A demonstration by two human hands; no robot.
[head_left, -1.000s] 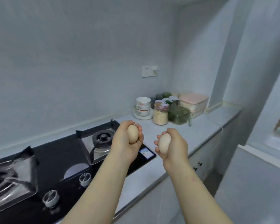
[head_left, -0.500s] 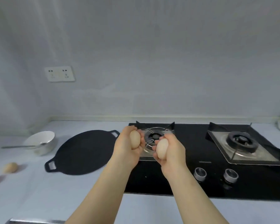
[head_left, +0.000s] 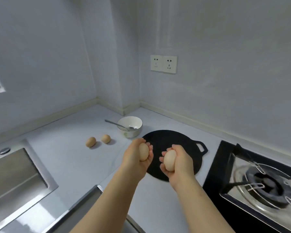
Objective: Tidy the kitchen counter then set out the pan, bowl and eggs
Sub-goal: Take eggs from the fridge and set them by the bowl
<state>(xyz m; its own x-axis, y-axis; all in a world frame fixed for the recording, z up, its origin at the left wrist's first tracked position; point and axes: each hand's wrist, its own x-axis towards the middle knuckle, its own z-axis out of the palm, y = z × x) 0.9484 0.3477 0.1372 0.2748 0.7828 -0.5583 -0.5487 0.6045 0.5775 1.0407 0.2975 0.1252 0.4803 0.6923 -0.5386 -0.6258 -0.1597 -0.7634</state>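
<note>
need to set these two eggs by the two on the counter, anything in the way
Nothing visible. Only bare counter lies between the egg in the left hand, the egg in the right hand, and the two resting eggs; the bowl stands right of them.

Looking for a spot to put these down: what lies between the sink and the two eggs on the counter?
Bare counter from sink to eggs, in the head view.

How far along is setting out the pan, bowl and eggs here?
Done: the pan lies on the counter, the bowl with a spoon stands beside it, and two eggs rest left of the bowl. In hand: the left hand grips a third egg, the right hand a fourth egg. Left: setting those two down, probably near the others.
</note>
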